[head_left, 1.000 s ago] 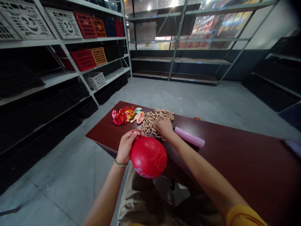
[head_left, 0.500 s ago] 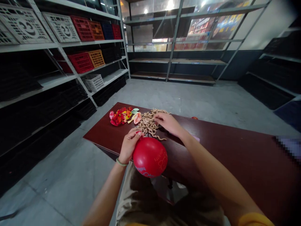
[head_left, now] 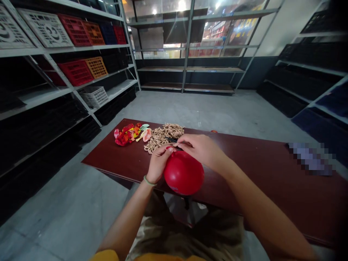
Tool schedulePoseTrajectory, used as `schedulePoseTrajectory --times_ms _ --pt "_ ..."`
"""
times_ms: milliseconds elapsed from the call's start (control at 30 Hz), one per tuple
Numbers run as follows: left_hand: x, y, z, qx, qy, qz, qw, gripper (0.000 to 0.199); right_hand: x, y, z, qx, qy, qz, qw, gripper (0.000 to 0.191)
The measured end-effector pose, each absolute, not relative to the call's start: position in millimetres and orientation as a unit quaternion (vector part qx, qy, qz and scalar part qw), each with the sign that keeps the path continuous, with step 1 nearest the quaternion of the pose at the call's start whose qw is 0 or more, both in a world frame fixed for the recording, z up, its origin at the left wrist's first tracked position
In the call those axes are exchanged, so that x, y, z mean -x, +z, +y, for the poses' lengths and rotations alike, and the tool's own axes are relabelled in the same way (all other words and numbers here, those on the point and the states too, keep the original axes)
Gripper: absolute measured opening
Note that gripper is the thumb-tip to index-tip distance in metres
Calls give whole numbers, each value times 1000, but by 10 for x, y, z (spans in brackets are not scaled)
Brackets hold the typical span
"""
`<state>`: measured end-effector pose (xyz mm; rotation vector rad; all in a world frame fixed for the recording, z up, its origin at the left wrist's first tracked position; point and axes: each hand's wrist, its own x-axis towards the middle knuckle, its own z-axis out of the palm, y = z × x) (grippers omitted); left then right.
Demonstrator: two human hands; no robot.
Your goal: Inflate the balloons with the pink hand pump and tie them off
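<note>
My left hand (head_left: 160, 162) pinches the neck of an inflated red balloon (head_left: 184, 174), which hangs over the table's near edge. Close beside it, my right hand (head_left: 199, 148) has its thumb and fingers pressed together on a short piece of tan twisted cord at the balloon's neck. Just beyond both hands lies a pile of tan cord pieces (head_left: 160, 137), with a dark object (head_left: 171, 139) partly showing on it. Left of the pile are a pale pink balloon (head_left: 146, 135) and a heap of uninflated red and yellow balloons (head_left: 126, 135).
The dark red table (head_left: 258, 174) stretches to the right, with a blurred purplish item (head_left: 310, 157) at its far end. Metal shelves (head_left: 92, 48) with coloured crates stand on the left. More racks (head_left: 187, 69) stand behind, and a chair part shows below the balloon.
My right hand has come from the cord pile to the balloon's neck, now with a piece of cord. The balloon and my left hand have shifted right and slightly up in view.
</note>
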<state>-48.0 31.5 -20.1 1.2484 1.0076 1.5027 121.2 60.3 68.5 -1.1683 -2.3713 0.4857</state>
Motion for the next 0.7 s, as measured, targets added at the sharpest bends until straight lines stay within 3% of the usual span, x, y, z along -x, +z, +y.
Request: schedulePoseTrajectory --times_ms 167,333,433,567,700 --pt "275 -209 382 -584 592 439 339 20 -1383 651 355 492 66 -841 215 22" --pt "173 -24 509 -667 533 461 240 17 -1494 556 293 527 51 -815 238 18" --pt "184 128 568 -676 499 450 302 20 -1516 518 290 547 72 -787 277 14" --pt "218 283 580 -621 438 457 462 26 -1499 532 269 555 80 -765 316 15" --pt "259 329 574 -590 435 451 508 28 -1491 539 293 541 67 -764 344 17"
